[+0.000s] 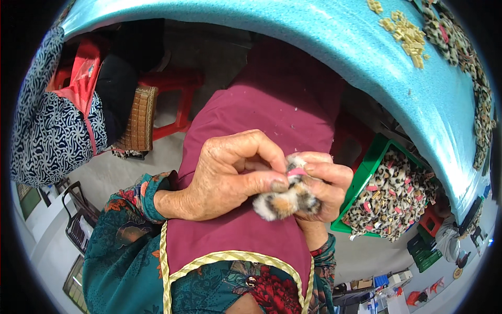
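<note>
At the far left we see a person in a navy garment with white swirls (pixel 63 133), cut off by the dark lens rim. Beside this person stands a red plastic stool (pixel 180 94), partly covered by a brown woven seat mat (pixel 137 118); the dim space behind them is hard to make out.

Nearer the middle, our left hand (pixel 222 178) reaches in over the maroon apron (pixel 272 107), its thumb and forefinger curled until their tips nearly meet at the left side of a small furry piece, spotted white, black and tan (pixel 282 204). The tips hide their own meeting point, so we cannot tell whether they pinch the fur or something finer. The furry piece is above our lap, with a pink strip (pixel 297 171) across its upper part, half hidden by fingers. Our right hand (pixel 329 183) grasps the piece from the right, thumb over it and fingers bent around, so its right side is covered.

Above, the counter, draped in light blue cloth (pixel 334 39), runs out of view at the top. Right of our hands, a green plastic crate (pixel 372 159) holds a heap of similar spotted pieces (pixel 392 201), too jumbled to separate. Farther right, small pale-yellow bits (pixel 409 36) lie on the counter near more spotted fur pieces (pixel 482 99), cut off by the rim.
</note>
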Demonstrator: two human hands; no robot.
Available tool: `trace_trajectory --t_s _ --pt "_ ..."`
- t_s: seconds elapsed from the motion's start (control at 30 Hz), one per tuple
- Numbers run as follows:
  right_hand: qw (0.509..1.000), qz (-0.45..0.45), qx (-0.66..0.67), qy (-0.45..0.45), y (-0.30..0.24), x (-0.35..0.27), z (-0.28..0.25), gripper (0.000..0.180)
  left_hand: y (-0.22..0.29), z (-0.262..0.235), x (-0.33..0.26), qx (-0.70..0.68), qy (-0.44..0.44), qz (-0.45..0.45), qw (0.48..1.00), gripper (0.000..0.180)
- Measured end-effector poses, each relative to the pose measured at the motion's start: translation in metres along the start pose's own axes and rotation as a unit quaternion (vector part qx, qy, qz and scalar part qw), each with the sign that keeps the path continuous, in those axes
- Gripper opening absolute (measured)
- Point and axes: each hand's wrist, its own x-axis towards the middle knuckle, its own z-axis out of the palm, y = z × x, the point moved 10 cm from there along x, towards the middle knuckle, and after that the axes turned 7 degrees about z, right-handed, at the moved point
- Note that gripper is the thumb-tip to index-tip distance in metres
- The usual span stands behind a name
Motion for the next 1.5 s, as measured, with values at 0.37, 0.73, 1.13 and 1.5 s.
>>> trace_trajectory --t_s 0.37,0.73,1.13,1.5 --pt "0.995 0.064 0.052 -0.060 0.006 0.006 0.001 0.044 -0.020 0.006 0.010 0.005 -0.038 -0.060 0.998 0.031" --pt "0.994 -0.044 0.001 -0.104 -0.023 0.016 0.003 0.031 0.015 0.009 0.018 0.089 -0.148 0.084 0.981 0.027" --pt "0.989 0.108 0.010 -0.105 -0.006 0.025 0.001 0.034 0.042 0.008 0.017 0.116 -0.136 0.214 0.960 0.022" --pt "0.994 0.071 0.039 -0.077 -0.007 0.025 0.012 0.042 0.062 0.013 0.010 0.195 -0.165 0.313 0.915 0.015"
